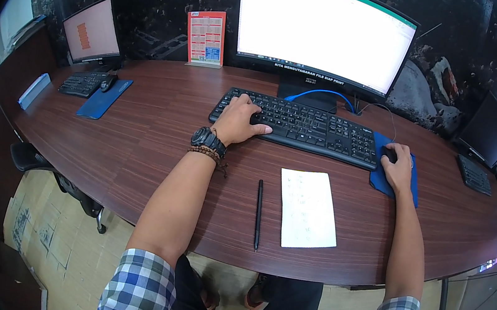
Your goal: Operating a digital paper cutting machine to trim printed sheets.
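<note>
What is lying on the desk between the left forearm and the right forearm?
In the head view, a black pen and a white paper sheet lie there.

One worktop (137, 140), three monitors (324, 30), three keyboards (303, 124), two mice (390, 154), two blue mouse pads (381, 183), one desk calendar (206, 38), one pen (258, 214), one piece of paper (308, 211), one blue cable (316, 90) — and two hands (241, 121), two checked sleeves (140, 289), one wristwatch (209, 141).

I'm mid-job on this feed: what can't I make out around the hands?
All in the head view:
Black mouse: mostly covered by the right hand.
Black keyboard: part of it lies hidden under the left hand.
White paper: its marks are too small and faint to read.
Large screen: its main area is washed out white.
</note>
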A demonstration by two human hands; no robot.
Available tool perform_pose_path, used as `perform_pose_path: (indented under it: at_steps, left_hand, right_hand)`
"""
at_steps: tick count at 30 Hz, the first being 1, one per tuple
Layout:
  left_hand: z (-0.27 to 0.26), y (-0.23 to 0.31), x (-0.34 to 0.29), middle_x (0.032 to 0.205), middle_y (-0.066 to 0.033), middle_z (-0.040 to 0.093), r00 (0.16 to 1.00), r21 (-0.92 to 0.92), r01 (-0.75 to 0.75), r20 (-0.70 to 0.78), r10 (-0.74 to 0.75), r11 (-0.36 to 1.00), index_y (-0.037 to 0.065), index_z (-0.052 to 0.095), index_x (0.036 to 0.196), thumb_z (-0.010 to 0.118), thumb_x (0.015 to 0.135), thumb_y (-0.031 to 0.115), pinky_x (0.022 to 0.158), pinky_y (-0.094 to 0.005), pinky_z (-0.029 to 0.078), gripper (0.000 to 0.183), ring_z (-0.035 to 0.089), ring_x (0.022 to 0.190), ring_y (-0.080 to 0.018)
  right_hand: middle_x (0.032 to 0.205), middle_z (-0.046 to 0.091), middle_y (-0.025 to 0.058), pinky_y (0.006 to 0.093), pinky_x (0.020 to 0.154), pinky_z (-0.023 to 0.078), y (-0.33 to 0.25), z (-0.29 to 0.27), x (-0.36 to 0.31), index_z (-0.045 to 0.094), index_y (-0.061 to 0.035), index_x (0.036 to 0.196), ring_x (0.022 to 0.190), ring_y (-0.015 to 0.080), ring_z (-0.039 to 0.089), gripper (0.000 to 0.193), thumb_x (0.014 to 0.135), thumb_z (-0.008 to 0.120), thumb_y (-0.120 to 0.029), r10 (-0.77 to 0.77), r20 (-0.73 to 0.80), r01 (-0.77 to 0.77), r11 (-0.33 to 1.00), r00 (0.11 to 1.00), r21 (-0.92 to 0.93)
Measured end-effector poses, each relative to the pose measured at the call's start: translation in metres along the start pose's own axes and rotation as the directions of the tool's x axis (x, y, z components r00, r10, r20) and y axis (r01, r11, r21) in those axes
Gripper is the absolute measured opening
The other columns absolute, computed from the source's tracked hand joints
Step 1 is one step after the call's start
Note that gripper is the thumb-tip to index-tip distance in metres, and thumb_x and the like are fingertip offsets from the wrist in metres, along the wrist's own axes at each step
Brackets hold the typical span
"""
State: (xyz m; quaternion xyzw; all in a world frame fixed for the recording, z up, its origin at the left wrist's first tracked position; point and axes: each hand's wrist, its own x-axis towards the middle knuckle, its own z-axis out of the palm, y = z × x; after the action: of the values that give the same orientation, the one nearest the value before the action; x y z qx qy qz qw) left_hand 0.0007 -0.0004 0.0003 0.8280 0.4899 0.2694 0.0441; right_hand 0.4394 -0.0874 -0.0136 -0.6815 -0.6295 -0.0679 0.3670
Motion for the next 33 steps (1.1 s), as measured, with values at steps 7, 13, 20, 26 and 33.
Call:
perform_pose_path:
  at_steps: [7, 13, 20, 26, 33]
  left_hand:
    - [0.0009, -0.0002, 0.0003, 0.114, -0.0187, 0.059, 1.000, -0.002, -0.015, -0.019, 0.015, 1.000, -0.005, 0.069, 0.116, 0.084, 0.076, 0.045, 0.097, -0.0401, 0.048, 0.065, 0.055, 0.113, -0.0330]
    - [0.0010, 0.0024, -0.0003, 0.115, -0.0185, 0.060, 1.000, 0.009, -0.003, -0.022, 0.003, 1.000, -0.004, 0.070, 0.116, 0.083, 0.076, 0.044, 0.097, -0.0403, 0.048, 0.064, 0.055, 0.113, -0.0332]
    - [-0.0015, 0.0023, -0.0011, 0.116, -0.0186, 0.060, 1.000, -0.008, -0.004, -0.016, 0.003, 1.000, -0.004, 0.069, 0.117, 0.083, 0.076, 0.045, 0.098, -0.0406, 0.048, 0.065, 0.055, 0.115, -0.0333]
    - [-0.0015, 0.0021, -0.0011, 0.115, -0.0193, 0.060, 1.000, -0.005, -0.005, -0.017, 0.005, 1.000, -0.004, 0.069, 0.118, 0.084, 0.076, 0.045, 0.098, -0.0411, 0.048, 0.067, 0.055, 0.115, -0.0335]
    - [-0.0012, 0.0019, -0.0008, 0.115, -0.0196, 0.060, 1.000, -0.005, -0.012, -0.019, 0.012, 1.000, -0.004, 0.069, 0.117, 0.084, 0.076, 0.046, 0.098, -0.0412, 0.048, 0.067, 0.055, 0.115, -0.0339]
  right_hand:
    - [0.115, 0.059, 0.0149, 0.0420, 0.097, 0.046, 0.0000, 0.0001, 0.0006, 0.066, -0.0048, 0.107, 0.111, 0.0356, 0.058, 0.033, 0.076, 0.065, -0.016, -0.005, -0.015, 0.005, 1.000, 1.000, 0.005]
    - [0.115, 0.060, 0.0153, 0.0411, 0.097, 0.047, 0.0040, 0.0017, -0.0001, 0.067, -0.0046, 0.111, 0.111, 0.0352, 0.059, 0.035, 0.079, 0.068, -0.017, -0.037, -0.025, 0.037, 0.999, 0.999, 0.033]
    - [0.117, 0.060, 0.0152, 0.0402, 0.097, 0.047, 0.0056, 0.0039, 0.0008, 0.067, -0.0055, 0.115, 0.111, 0.0343, 0.059, 0.035, 0.083, 0.071, -0.019, -0.074, -0.008, 0.074, 0.995, 0.997, 0.067]
    - [0.118, 0.060, 0.0148, 0.0400, 0.099, 0.046, 0.0038, 0.0023, 0.0007, 0.067, -0.0050, 0.114, 0.113, 0.0339, 0.059, 0.035, 0.082, 0.070, -0.019, -0.060, 0.001, 0.059, 0.996, 0.998, 0.072]
    - [0.118, 0.059, 0.0153, 0.0398, 0.099, 0.046, 0.0045, 0.0017, 0.0010, 0.067, -0.0051, 0.113, 0.113, 0.0342, 0.059, 0.034, 0.082, 0.069, -0.018, -0.058, 0.010, 0.058, 0.996, 0.998, 0.064]
